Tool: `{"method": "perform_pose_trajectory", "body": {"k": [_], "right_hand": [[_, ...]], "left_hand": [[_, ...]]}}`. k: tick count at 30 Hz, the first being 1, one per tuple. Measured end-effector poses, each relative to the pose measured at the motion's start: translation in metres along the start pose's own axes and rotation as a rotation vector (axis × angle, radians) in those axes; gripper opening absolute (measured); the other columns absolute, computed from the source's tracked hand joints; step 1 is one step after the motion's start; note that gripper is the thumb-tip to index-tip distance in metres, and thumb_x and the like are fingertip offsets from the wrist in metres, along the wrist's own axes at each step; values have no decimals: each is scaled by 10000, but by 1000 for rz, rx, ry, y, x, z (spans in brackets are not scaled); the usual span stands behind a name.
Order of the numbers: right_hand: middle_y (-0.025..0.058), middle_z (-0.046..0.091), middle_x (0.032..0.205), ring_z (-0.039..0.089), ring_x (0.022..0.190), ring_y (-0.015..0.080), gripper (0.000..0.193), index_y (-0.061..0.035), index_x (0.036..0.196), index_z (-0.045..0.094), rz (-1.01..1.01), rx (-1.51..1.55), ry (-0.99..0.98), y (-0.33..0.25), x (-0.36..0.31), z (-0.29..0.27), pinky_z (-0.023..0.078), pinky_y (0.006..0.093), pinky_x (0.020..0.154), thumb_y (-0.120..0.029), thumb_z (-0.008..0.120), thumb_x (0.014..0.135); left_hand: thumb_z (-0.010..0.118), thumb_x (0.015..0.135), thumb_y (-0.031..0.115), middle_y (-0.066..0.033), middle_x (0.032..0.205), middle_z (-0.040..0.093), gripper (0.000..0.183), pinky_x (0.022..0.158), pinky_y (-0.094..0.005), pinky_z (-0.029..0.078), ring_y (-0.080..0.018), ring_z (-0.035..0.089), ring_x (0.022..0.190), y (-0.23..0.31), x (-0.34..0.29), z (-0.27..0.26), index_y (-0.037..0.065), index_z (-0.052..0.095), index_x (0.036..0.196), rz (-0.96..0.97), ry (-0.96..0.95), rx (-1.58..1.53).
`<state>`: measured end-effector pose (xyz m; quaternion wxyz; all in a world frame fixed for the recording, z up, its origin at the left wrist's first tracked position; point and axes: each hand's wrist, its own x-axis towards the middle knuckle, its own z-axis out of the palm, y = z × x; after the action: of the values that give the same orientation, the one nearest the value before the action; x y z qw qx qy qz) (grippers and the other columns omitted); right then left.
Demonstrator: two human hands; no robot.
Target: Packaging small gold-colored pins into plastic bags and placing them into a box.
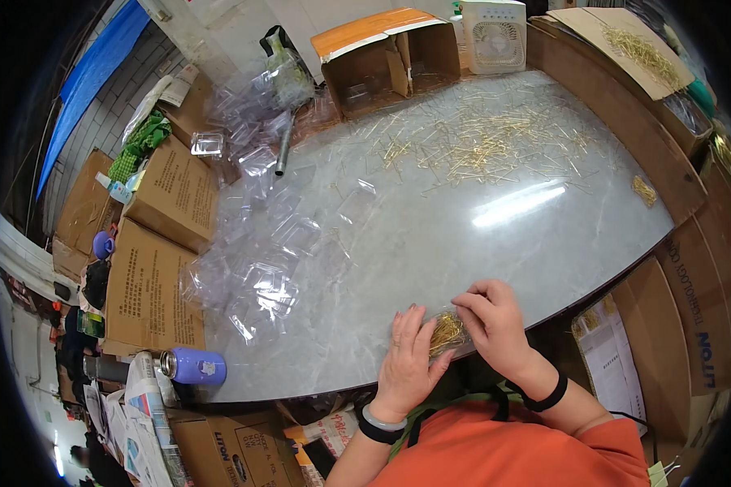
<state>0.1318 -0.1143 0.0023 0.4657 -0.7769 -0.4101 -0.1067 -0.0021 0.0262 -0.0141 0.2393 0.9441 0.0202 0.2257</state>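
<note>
At the table's near edge, a small clear plastic box point(447, 333) with a bundle of thin gold metal pins lies between my hands. My left hand point(406, 361) holds the box from its left side, fingers along it and thumb at the near corner. My right hand point(491, 325) pinches the box's far right edge between thumb and bent fingers. Part of the box is hidden under the fingers. Farther off, a loose spread of similar gold pins point(487, 146) covers the back of the table. Many clear plastic boxes point(268, 284) are heaped at the left.
The grey table point(414, 260) has cardboard boxes point(170, 191) along its left side and a cardboard wall point(625, 122) at the right. A purple bottle point(199, 367) lies at the near left corner. A metal tube point(284, 150), a divided carton point(382, 61) and a white fan point(495, 36) are farther back.
</note>
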Motion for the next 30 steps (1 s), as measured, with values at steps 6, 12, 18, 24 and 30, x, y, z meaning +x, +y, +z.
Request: {"method": "perform_pose_trajectory", "body": {"k": [6,12,18,24,30], "right_hand": [[103,609,985,601,923,314,125,-45,961,682,-24,-17,-166,-1,11,1,493,409,809,-50,729,845],[114,605,983,611,860,321,114,-36,951,653,118,254,-227,1,12,-10,510,399,746,-10,708,855],[128,609,1018,614,848,328,160,-38,988,632,90,140,-132,1,-19,-12,509,409,733,-1,704,850],[156,580,1146,579,1041,363,312,-51,1151,568,6,53,-143,-9,-24,4,479,444,877,17,662,861],[151,604,1135,593,1025,356,282,-50,1129,599,84,171,-94,-16,-20,-7,484,444,905,-13,690,865]], "left_hand": [[732,918,262,-240,1464,443,529,1155,-563,368,-458,416,1386,2,1,-1,-31,538,1314,4,-1,14],[734,916,261,-234,1448,454,529,1157,-561,376,-436,440,1370,1,1,-2,-32,538,1310,13,-7,32],[740,911,267,-222,1450,469,539,1166,-562,361,-433,446,1367,0,0,1,-14,534,1322,-6,0,-17],[742,910,272,-217,1439,482,542,1157,-569,370,-435,467,1345,-1,0,2,-8,533,1324,10,19,-11],[746,908,277,-219,1437,484,549,1152,-564,380,-433,469,1346,-1,0,2,-20,534,1318,7,30,-7]]}}
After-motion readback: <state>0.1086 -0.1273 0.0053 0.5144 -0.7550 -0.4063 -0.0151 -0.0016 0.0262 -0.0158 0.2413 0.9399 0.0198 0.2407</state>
